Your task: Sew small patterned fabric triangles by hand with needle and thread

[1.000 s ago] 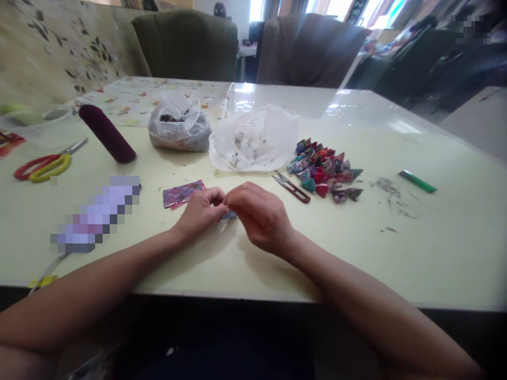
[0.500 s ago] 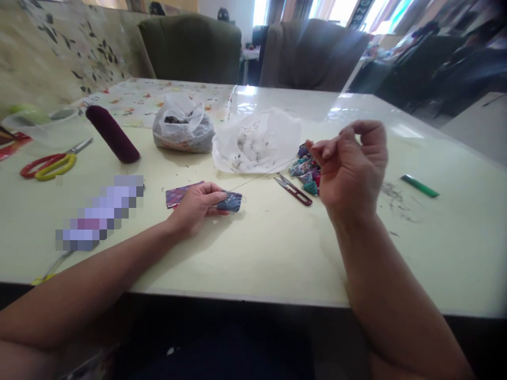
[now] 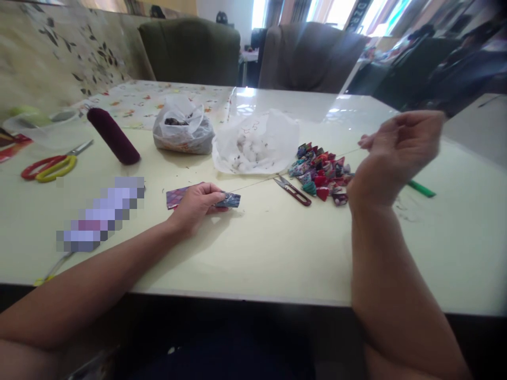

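Between the thumb and fingers of my left hand (image 3: pixel 198 206) is a small piece of blue-grey patterned fabric (image 3: pixel 232 199). A purple patterned fabric piece (image 3: pixel 174 198) lies on the table under that hand. From the held fabric a thin thread (image 3: pixel 257 183) runs up and right to my right hand (image 3: pixel 400 150), which is raised with its fingers pinched. Whether a needle is in the pinch is too small to see. Thread snips (image 3: pixel 293 191) lie between the hands, beside a pile of small stuffed fabric pieces (image 3: pixel 322 169).
White stuffing (image 3: pixel 253 146) rests on an open plastic bag (image 3: pixel 277 129), next to a tied grey bag (image 3: pixel 182 132). At left are red-and-yellow scissors (image 3: pixel 51 166), a dark red cylinder (image 3: pixel 113 134) and a blurred-out object (image 3: pixel 103 214). A green item (image 3: pixel 422 188) lies at right.
My right hand has moved right and slightly up, drawing the thread out longer. The thread loop at the fabric's right end is gone, and more of the fabric pile shows.
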A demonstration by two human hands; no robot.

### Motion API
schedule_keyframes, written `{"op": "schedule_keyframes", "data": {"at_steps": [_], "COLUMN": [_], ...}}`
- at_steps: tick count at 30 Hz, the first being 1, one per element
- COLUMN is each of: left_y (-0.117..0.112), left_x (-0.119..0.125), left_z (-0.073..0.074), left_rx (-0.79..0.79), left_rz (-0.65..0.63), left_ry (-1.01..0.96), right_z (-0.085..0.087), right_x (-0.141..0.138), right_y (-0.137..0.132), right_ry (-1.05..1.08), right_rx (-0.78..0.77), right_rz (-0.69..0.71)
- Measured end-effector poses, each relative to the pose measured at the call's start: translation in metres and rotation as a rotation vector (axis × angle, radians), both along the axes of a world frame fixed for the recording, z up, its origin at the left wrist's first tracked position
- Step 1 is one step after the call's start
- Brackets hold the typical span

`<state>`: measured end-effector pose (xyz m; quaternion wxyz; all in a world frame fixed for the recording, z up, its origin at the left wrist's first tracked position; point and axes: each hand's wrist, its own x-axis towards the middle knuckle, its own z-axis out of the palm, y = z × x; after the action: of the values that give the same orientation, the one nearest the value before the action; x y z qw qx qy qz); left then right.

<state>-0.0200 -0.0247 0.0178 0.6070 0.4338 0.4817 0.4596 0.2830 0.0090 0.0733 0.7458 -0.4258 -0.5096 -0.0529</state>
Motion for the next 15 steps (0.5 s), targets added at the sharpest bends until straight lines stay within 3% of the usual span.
{"op": "schedule_keyframes", "data": {"at_steps": [5,9,15], "left_y": [-0.002,-0.005,-0.007], "left_x": [0.001,0.003,0.002], "left_z": [0.0,0.0,-0.002], "left_rx": [0.024,0.052,0.128], "left_rz": [-0.019,-0.02,-0.046], "left_ry": [0.002,0.031,0.07], "right_z": [-0.02,-0.034,-0.04], "right_x": [-0.034,-0.073,-0.103], "right_y": [-0.001,-0.019,-0.042], "right_ry": [-0.136,-0.3,-0.489], "right_rx": [-0.297,-0.526,-0.623], "right_rz": [0.233,0.476,0.583]}}
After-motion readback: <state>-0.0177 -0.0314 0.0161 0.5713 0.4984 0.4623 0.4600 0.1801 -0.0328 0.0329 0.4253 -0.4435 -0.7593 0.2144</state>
